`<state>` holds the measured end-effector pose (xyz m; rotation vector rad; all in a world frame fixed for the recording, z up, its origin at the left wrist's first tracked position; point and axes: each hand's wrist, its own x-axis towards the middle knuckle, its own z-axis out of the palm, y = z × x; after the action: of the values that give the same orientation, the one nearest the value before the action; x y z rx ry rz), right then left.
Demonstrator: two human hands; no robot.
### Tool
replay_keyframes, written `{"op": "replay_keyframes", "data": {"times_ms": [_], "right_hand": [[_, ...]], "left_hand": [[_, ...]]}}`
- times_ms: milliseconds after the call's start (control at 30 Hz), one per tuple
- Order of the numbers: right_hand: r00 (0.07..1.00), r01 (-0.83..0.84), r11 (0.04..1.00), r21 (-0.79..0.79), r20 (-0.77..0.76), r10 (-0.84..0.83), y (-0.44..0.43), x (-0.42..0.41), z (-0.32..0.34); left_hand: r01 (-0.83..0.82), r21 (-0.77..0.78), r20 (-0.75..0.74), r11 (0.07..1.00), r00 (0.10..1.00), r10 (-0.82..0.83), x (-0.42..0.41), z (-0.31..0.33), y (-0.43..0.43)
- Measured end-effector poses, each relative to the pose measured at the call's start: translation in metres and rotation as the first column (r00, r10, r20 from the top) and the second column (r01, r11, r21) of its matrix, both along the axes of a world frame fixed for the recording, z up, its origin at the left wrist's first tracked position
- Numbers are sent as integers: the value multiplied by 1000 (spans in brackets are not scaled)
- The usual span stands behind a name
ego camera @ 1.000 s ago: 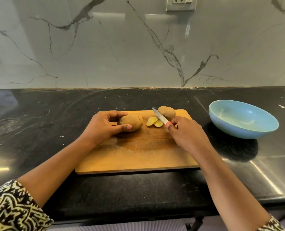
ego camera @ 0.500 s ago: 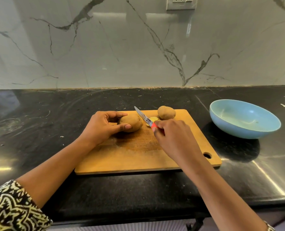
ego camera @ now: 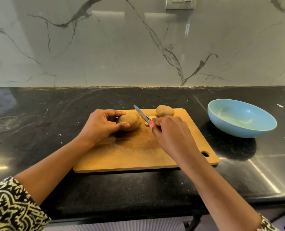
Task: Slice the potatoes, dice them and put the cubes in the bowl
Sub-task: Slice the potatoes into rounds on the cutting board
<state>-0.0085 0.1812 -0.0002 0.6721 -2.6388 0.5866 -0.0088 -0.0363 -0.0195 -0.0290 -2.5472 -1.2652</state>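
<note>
Dial reference: centre of the cutting board (ego camera: 138, 155), 12 o'clock toward the wall.

1. The left hand (ego camera: 101, 125) gripped the nearer potato (ego camera: 131, 121) at 11 o'clock on the board, with the thumb along its near side and the fingers curled over its far side. The palm hid the left end of this potato.
2. The right hand (ego camera: 170, 132) was closed round the knife (ego camera: 141, 115). Only a short red part of the handle showed at the fingertips; the rest was hidden inside the fist. The blade pointed toward 11 o'clock, just beside the right end of the held potato. Contact between the edge and the skin could not be made out.
3. Pale slices (ego camera: 151, 117) lay at 12 o'clock, mostly covered by the blade and the knuckles, so they could not be counted.
4. A second, whole potato (ego camera: 165, 111) sat at 1 o'clock.
5. The blue bowl (ego camera: 241, 120) stood off the board at 2 o'clock, on the black countertop (ego camera: 38, 114).
6. The wall socket plate (ego camera: 180, 3) was cut off by the upper frame edge. Its markings were too small to read.
</note>
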Motion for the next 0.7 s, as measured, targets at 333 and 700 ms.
{"op": "replay_keyframes", "data": {"times_ms": [333, 700], "right_hand": [[998, -34, 995, 96, 51, 29, 0, -10, 7], [994, -41, 972, 231, 112, 16, -22, -8, 22]], "left_hand": [[13, -2, -15, 1000, 1000, -13, 1, 1, 1], [-22, -49, -59, 999, 998, 19, 5, 0, 6]]}}
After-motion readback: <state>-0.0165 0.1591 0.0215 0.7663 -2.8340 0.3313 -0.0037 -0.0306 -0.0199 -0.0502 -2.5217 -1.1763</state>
